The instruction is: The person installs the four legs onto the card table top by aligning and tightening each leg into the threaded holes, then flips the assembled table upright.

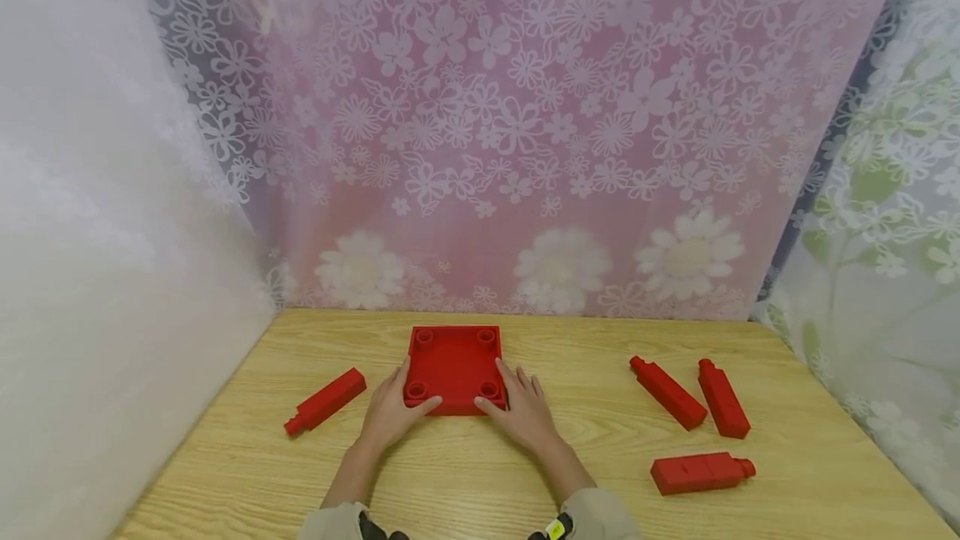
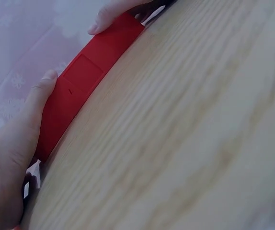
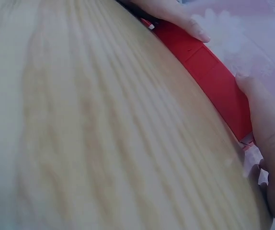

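Observation:
A red square tray-like piece [image 1: 456, 365] lies on the wooden table, its raised rim and the round sockets at its corners facing up. My left hand [image 1: 392, 411] grips its left side, thumb over the near left corner. On the opposite side my right hand [image 1: 525, 411] holds it likewise, thumb at the near right corner. In the left wrist view the piece's front wall [image 2: 75, 88] shows a faint rectangular outline between both thumbs. The right wrist view has the same wall [image 3: 207, 72]; the fingers behind the piece are mostly hidden.
One red block-like leg [image 1: 326, 402] with a narrow stepped end lies left of my left hand. Three similar red legs [image 1: 670, 393], [image 1: 723, 400], [image 1: 701, 472] lie to the right. A flowered pink curtain [image 1: 480, 148] hangs behind the table [image 1: 450, 473], with pale cloth at both sides.

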`<control>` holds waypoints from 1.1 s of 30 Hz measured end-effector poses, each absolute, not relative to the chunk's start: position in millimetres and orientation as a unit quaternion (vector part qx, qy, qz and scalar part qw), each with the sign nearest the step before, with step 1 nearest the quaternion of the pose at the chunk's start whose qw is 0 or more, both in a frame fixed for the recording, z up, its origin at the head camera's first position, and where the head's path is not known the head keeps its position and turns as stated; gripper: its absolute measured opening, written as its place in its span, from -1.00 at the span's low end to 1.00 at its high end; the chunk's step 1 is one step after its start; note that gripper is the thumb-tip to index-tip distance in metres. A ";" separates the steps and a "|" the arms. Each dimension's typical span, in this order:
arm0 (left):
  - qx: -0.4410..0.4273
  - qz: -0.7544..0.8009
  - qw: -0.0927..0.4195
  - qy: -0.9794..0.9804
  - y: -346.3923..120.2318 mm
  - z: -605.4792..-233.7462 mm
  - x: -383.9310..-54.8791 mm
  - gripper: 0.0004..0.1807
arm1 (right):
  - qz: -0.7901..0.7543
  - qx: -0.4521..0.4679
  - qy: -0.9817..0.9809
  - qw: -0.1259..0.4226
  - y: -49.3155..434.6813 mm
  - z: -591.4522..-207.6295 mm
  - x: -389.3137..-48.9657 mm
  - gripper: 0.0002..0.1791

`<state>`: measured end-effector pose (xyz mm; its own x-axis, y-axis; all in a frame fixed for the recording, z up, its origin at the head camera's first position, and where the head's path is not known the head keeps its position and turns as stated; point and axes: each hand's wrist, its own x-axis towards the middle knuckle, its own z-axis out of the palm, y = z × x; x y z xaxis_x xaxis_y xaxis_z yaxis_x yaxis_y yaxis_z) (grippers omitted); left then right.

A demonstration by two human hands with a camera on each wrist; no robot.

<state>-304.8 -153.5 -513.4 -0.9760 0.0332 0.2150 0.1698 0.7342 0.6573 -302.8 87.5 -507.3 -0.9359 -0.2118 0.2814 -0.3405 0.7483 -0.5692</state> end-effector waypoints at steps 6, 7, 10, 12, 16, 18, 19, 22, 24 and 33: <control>-0.066 -0.360 0.098 -0.925 -150.2 -513.7 -300.8 0.13 | 0.325 0.149 -0.929 0.098 89.4 -508.8 -299.9 -0.07; -0.066 -0.362 0.097 -0.925 -149.5 -513.9 -299.9 0.13 | 0.327 0.150 -0.928 0.098 89.9 -508.7 -299.2 -0.08; -0.062 -0.367 0.091 -0.924 -147.5 -514.0 -297.2 0.12 | 0.331 0.150 -0.927 0.095 91.4 -508.3 -297.2 -0.08; -0.059 -0.369 0.091 -0.923 -146.4 -514.3 -296.4 0.12 | 0.332 0.153 -0.926 0.094 92.4 -508.1 -296.3 -0.07; -0.058 -0.369 0.091 -0.923 -143.8 -513.5 -295.2 0.12 | 0.335 0.156 -0.924 0.095 94.7 -508.0 -294.9 -0.06; -0.060 -0.368 0.090 -0.924 -142.4 -512.9 -294.3 0.13 | 0.337 0.158 -0.923 0.095 96.0 -508.0 -294.3 -0.06; -0.061 -0.367 0.091 -0.924 -141.5 -512.7 -293.5 0.13 | 0.337 0.159 -0.923 0.096 96.9 -508.4 -293.8 -0.06; -0.069 -0.365 0.095 -0.924 -139.4 -513.3 -291.7 0.13 | 0.338 0.162 -0.923 0.092 99.4 -508.5 -291.2 -0.07; -0.071 -0.364 0.097 -0.924 -138.2 -513.8 -290.5 0.13 | 0.341 0.162 -0.922 0.088 100.9 -508.0 -289.0 -0.07; -0.068 -0.367 0.089 -0.923 -131.1 -515.2 -284.9 0.14 | 0.348 0.154 -0.922 0.072 108.0 -504.2 -279.7 -0.07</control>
